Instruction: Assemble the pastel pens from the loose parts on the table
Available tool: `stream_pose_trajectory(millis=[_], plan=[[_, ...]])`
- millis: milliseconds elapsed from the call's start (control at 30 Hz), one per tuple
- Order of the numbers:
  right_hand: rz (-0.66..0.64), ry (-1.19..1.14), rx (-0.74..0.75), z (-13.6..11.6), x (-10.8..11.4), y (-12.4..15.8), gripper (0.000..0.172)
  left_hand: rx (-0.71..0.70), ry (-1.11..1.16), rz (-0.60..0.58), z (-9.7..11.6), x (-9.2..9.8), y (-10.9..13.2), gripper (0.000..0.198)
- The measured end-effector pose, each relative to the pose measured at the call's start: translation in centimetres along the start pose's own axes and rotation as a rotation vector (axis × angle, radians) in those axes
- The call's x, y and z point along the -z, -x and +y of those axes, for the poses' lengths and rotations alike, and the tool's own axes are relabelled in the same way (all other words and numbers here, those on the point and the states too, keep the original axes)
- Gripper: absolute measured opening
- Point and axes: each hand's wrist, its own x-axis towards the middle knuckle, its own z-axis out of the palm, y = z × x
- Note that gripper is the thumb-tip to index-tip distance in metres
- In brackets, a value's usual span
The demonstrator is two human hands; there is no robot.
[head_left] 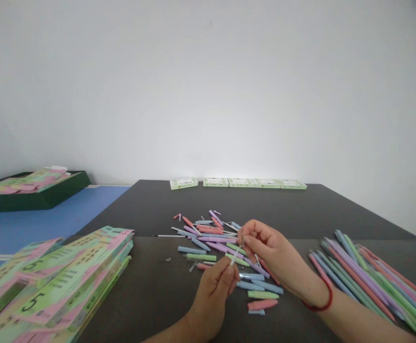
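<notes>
My left hand (215, 286) is closed around a thin white pen refill (234, 257), which points up toward my other hand. Just above and to the right, my right hand (265, 245) pinches with thumb and fingertips near the refill's upper end. Whatever lies in that pinch is too small to make out. Around and beneath both hands spreads a loose pile of pastel pen parts: blue barrels (268, 287), a green barrel (201, 257), a red tapered piece (262, 305) and purple pieces (222, 239). Another white refill (172, 236) with a dark tip sticks out leftward.
Assembled-looking pastel pens (368, 281) lie bundled at the right. Printed card packs (82, 281) are stacked at the left. Several flat boxes (241, 182) line the black table's (150, 205) far edge. A dark green tray (68, 190) of packs sits on a blue surface (96, 200).
</notes>
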Motion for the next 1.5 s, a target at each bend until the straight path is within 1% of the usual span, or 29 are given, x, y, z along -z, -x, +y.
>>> stream_pose_trajectory(millis=[100, 233, 333, 600, 767, 833, 933, 1067, 1133, 1233, 1333, 1500], plan=[[0.046, 0.067, 0.011, -0.1, -0.3, 0.1, 0.023, 0.010, 0.002, 0.011, -0.1, 0.0, -0.1, 0.038], [0.093, 0.015, 0.029, 0.2, -0.7, 0.1, 0.021, 0.004, 0.003, 0.000, -0.3, 0.1, -0.2, 0.037], [0.087, -0.042, 0.043, 0.5, -0.9, -0.1, 0.019, -0.002, -0.001, -0.006, -0.4, 0.1, -0.2, 0.036], [0.073, -0.107, 0.038, 1.2, -1.3, 0.1, 0.017, -0.008, 0.013, -0.011, -0.5, 0.1, -0.2, 0.034], [0.114, -0.180, 0.095, 1.6, -1.3, 0.2, 0.016, -0.014, 0.047, -0.012, -0.4, 0.0, -0.2, 0.033], [0.108, -0.187, 0.093, 1.5, -1.2, 0.1, 0.015, -0.004, 0.057, -0.013, -0.4, 0.0, -0.2, 0.033], [0.082, -0.130, 0.072, 1.3, -1.3, 0.1, 0.015, 0.004, 0.078, -0.012, -0.5, 0.0, -0.2, 0.033], [0.070, -0.060, 0.047, 1.5, -1.6, 0.2, 0.021, 0.002, 0.128, -0.005, -0.7, 0.0, -0.2, 0.032], [0.057, -0.057, 0.032, 1.8, -1.9, 0.4, 0.020, -0.009, 0.149, -0.005, -0.8, -0.1, -0.2, 0.031], [0.019, -0.075, 0.023, 2.1, -2.3, 0.8, 0.016, -0.058, 0.157, -0.013, -0.5, -0.2, -0.3, 0.029], [-0.017, -0.061, 0.021, 1.9, -2.2, 1.2, 0.012, -0.129, 0.085, -0.038, 0.1, -0.2, -0.1, 0.027], [-0.065, 0.091, 0.002, 1.0, -0.8, 2.4, 0.006, -0.238, -0.193, -0.091, 1.4, -0.1, 0.5, 0.025]])
